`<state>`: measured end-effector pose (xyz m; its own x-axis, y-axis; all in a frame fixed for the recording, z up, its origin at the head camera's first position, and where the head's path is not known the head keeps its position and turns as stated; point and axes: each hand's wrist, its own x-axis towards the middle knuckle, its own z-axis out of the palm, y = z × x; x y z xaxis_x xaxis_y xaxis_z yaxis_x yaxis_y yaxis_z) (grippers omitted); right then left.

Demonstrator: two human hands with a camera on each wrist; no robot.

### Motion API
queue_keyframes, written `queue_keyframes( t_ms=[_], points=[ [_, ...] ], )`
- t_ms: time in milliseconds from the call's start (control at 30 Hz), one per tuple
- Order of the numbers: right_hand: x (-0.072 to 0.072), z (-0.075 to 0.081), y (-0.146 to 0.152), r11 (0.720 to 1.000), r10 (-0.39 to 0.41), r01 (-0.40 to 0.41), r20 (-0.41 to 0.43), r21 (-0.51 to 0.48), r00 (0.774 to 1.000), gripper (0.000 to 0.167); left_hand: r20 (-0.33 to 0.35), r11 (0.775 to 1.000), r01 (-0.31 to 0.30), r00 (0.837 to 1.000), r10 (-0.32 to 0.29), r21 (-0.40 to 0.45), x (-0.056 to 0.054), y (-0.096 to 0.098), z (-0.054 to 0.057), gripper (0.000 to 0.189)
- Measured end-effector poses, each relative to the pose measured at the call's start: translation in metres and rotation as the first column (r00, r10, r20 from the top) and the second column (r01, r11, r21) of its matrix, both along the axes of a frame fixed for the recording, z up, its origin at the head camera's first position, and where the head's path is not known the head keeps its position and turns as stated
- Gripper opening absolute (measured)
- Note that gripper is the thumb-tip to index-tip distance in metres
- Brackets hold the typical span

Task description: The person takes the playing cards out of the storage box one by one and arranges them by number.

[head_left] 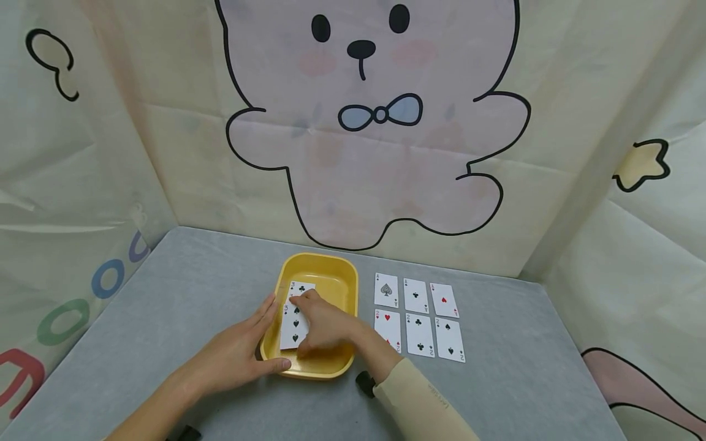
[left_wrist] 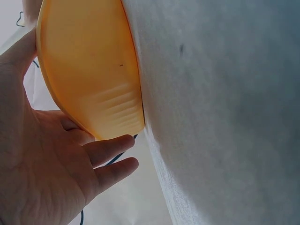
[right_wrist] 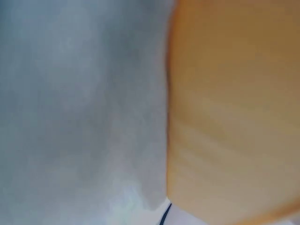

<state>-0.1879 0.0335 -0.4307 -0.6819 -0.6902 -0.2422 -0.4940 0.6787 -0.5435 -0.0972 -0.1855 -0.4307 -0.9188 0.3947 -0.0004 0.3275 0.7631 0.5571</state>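
Observation:
A yellow tray sits on the table, with white playing cards lying along its left side. Black spades and a club show on these cards. My left hand holds the tray's left side, thumb over the near-left rim and fingers along the outer wall. The left wrist view shows two of its fingers stretched out past the tray. Reaching into the tray, my right hand pinches at the cards, index finger on their upper part and thumb near their lower edge. The right wrist view shows only tray wall and cloth.
Right of the tray, face-up cards lie in two rows: an ace of spades, ace of clubs and ace of hearts above a two of hearts, two of clubs and two of spades. Printed cloth walls surround the grey table.

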Motion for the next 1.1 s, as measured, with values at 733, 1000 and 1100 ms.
queue_keyframes(
  t_ms=[733,1000,1100],
  points=[
    [0.013,0.041,0.089,0.955,-0.193,0.196,0.038,-0.223,0.981,0.092,-0.011,1.000,-0.023,1.000,0.022,-0.016,0.001,0.003,-0.001,0.113],
    [0.027,0.041,0.121,0.944,-0.202,0.212,0.066,-0.254,0.977,0.094,0.005,0.999,-0.026,1.000,0.027,-0.026,0.000,0.002,-0.002,0.113],
    [0.032,0.036,0.134,0.939,-0.195,0.207,0.071,-0.276,0.978,0.093,0.016,0.999,-0.029,0.999,0.029,-0.025,0.000,0.003,-0.002,0.114]
  ],
)
